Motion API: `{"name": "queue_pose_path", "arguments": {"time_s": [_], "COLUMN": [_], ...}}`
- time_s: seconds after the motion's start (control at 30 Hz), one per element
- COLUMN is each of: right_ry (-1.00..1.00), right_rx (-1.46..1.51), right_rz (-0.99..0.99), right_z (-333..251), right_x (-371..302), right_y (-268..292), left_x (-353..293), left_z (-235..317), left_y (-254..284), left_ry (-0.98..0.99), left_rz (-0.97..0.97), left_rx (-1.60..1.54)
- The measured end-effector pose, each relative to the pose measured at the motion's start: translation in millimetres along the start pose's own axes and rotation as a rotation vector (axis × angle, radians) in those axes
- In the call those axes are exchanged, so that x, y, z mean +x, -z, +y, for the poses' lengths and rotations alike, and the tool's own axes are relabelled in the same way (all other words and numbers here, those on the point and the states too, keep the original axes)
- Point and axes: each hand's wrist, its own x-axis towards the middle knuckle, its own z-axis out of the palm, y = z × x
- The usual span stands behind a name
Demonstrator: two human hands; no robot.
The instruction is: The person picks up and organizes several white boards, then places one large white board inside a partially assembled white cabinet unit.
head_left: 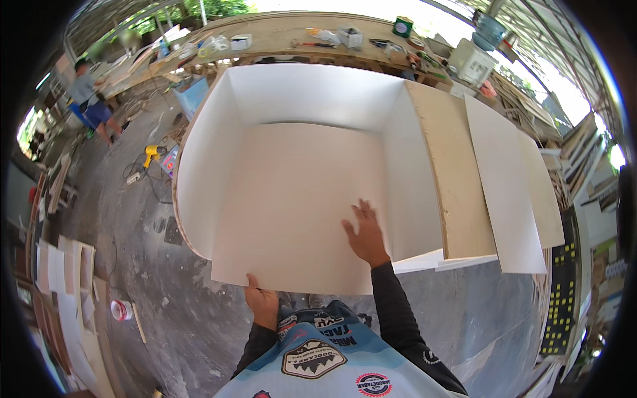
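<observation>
A large pale sheet (298, 192) lies inside a white-lined wooden box (318, 86), its near edge sticking out over the box's open front. At that edge, toward the left corner, my left hand (263, 304) grips the sheet, thumb on top and fingers underneath. My right hand (366, 233) is spread over the sheet's right side, slightly blurred; whether it presses on the surface I cannot tell. The box's right wall and a bare plywood panel (458, 179) stand to the right of that hand.
A white strip sheet (507, 192) rests over the plywood at the right. Behind the box runs a long workbench (279, 30) with tools and cans. A yellow heat gun (152, 154) with a cord is on the floor at left, near a white bucket (121, 310). A person (93, 99) stands far left.
</observation>
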Motion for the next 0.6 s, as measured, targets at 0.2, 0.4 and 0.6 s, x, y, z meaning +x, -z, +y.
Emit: {"name": "queue_pose_path", "arguments": {"time_s": [0.2,0.4,0.6], "right_ry": [0.068,0.071,0.03], "right_rx": [-0.168,-0.328,-0.372], "right_rz": [-0.159,-0.039,0.008], "right_z": [-4,4,6], "right_x": [39,67,63], "right_y": [-45,-77,-88], "left_x": [21,26,12], "left_z": [-17,-11,46], "left_y": [-9,16,-8], "left_ry": [0.088,0.311,0.752], "left_rz": [0.073,0.063,0.108], "left_rx": [0.183,0.489,0.938]}}
